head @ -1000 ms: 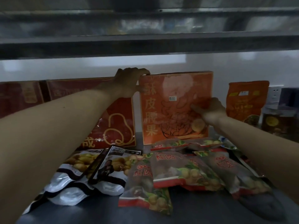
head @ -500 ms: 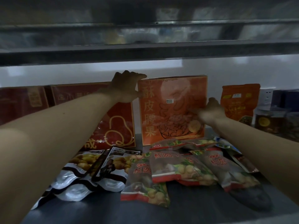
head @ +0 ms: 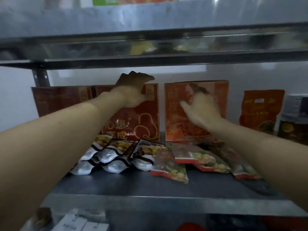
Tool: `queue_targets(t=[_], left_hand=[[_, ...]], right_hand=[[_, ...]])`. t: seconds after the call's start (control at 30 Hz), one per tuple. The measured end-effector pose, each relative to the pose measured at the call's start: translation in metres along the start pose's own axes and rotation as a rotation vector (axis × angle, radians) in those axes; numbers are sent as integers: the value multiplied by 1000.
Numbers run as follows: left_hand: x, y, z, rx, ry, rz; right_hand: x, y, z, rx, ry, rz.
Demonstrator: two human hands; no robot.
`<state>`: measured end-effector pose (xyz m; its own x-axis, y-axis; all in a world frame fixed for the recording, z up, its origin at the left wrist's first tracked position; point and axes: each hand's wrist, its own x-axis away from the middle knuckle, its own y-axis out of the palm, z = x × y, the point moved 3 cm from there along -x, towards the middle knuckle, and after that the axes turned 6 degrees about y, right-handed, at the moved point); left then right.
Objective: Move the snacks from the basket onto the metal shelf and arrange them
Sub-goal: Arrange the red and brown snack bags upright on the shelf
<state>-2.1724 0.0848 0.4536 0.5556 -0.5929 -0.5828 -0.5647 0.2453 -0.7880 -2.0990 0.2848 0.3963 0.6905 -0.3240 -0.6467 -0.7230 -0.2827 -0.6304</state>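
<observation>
Left hand (head: 133,90) grips the top of the red box (head: 145,117) at the back of the shelf (head: 150,185); right hand (head: 198,112), fingers spread, blurs before the orange box (head: 218,100). Best square both upright, clear of the snack bags (head: 188,157).

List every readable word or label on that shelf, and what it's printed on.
"酥皮腰果": running down the left of the orange box; the top character is soft.
"心想" and "成": on the red box; the rest is hidden.
Red-edged snack bags, orange pouch, silver bags: print too blurred to read.
</observation>
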Motion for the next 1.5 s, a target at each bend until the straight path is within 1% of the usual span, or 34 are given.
queue_targets(t=[0.07,0.13,0.23,0.37,0.5,0.6,0.67,0.77,0.93,1.03,1.1,1.2,1.33,1.5], left_hand=[[29,-12,-14,-21,9,36],[65,-23,-32,-38,-13,46],[126,-32,-65,-125,-54,-16],[215,-39,-120,-115,-170,-175],[275,-45,-165,-75,-250,-180],[296,-47,-192,-72,-276,-210],[300,-47,-211,-52,-308,-188],[301,-38,-238,31,-407,-190],[290,3,-283,335,-610,-294],[284,29,-294,506,-697,-361],[284,51,-297,656,-714,-381],[282,74,-300,758,-683,-348],[275,83,-298,843,-658,-362],[273,88,-287,916,-677,-385]], right_hand=[[17,6,-33,146,-150,-61],[35,18,-68,244,-271,-160],[64,40,-119,277,-369,-251],[107,69,-188,192,-375,-382],[138,98,-239,147,-369,-430],[146,112,-264,124,-360,-453],[142,119,-280,88,-337,-448],[130,141,-302,44,-330,-462],[105,197,-328,-130,-110,-641],[97,227,-338,-139,-47,-745],[95,242,-340,-143,0,-788],[93,252,-338,-214,81,-778],[95,250,-336,-320,217,-799],[99,244,-333,-348,398,-733]])
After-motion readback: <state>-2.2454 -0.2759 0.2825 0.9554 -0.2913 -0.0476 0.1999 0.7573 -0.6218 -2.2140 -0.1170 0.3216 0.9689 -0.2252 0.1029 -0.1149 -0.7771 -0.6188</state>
